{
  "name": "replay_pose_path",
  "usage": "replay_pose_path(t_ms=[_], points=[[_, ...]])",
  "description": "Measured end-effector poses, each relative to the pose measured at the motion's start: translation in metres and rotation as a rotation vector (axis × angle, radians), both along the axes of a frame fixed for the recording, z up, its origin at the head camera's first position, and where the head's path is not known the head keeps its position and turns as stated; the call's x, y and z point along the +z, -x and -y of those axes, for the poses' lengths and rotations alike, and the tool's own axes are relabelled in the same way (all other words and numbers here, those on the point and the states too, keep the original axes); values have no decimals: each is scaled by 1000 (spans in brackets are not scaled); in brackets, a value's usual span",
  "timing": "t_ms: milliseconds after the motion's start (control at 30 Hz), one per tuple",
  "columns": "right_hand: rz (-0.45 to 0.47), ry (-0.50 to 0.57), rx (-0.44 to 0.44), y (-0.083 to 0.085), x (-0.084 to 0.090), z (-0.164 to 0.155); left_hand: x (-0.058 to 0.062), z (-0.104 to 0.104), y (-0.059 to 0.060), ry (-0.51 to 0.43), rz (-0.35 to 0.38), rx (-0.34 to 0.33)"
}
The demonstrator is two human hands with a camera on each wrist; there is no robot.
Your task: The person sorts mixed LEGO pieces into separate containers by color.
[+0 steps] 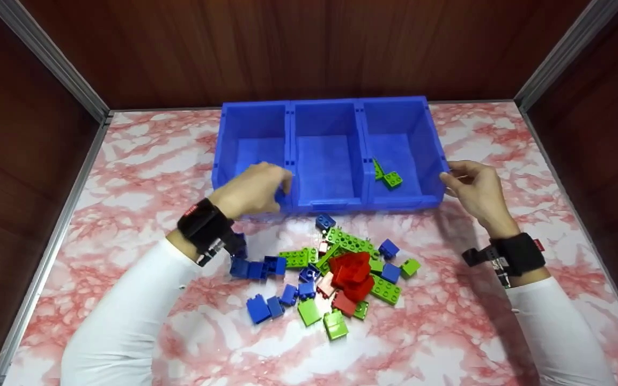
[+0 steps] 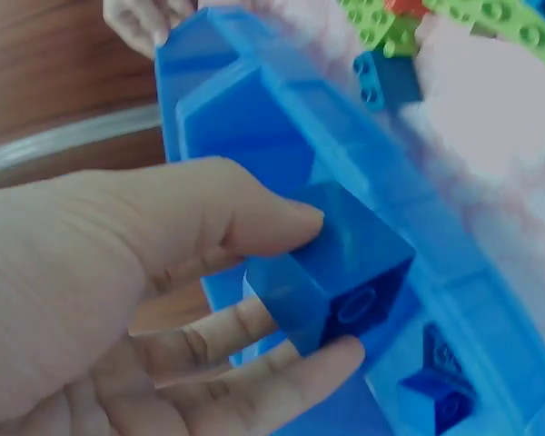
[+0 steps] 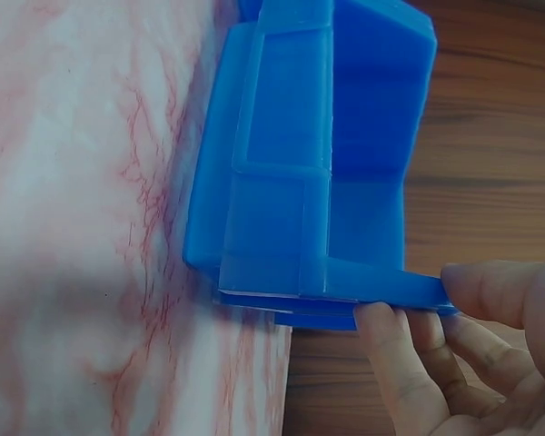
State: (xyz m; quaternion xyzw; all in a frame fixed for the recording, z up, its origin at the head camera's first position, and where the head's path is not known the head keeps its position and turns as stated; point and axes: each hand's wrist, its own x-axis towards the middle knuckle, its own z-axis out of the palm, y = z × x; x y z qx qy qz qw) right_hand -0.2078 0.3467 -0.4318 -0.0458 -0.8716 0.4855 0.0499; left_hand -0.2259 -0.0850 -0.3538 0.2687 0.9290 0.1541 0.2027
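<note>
Blue brick held over the bin

A blue brick (image 2: pixel 345 282) is pinched by the left hand (image 1: pixel 252 188) above the bin (image 1: pixel 328 115)'s left compartment; the bin's right edge is pinched by the right hand (image 1: pixel 478 190).

Three blue bins (image 1: pixel 326 155) stood joined in a row on the worktop (image 1: pixel 137 177). Two green bricks (image 1: pixel 387 176) lay in the right-hand bin; the middle one held none that could be seen, and the left one showed one blue brick (image 2: pixel 440 386) on its floor in the left wrist view. Another blue brick (image 2: pixel 345 286) sat between the fingers (image 2: pixel 272 222) of the left hand (image 1: pixel 252 188). Two hands were in view, the right hand (image 1: pixel 475 190) being the second. The loose pile (image 1: pixel 330 273) on the worktop held roughly ten blue bricks, about ten green ones and a cluster of perhaps four red ones; overlap made an exact count impossible.
</note>
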Motion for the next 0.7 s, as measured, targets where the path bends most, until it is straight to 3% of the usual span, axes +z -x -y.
replay_pose_path(t_ms=[133,367,500,700], points=[[1,0,5,-1,0,0,-2,9,18,-18,-42,87],[10,-18,0,0,0,-2,-25,8,58,-46,-100,227],[14,-21,-3,0,0,-2,-38,3,74,-33,-109,254],[10,-23,-5,0,1,-1,-53,-5,86,-21,-105,283]])
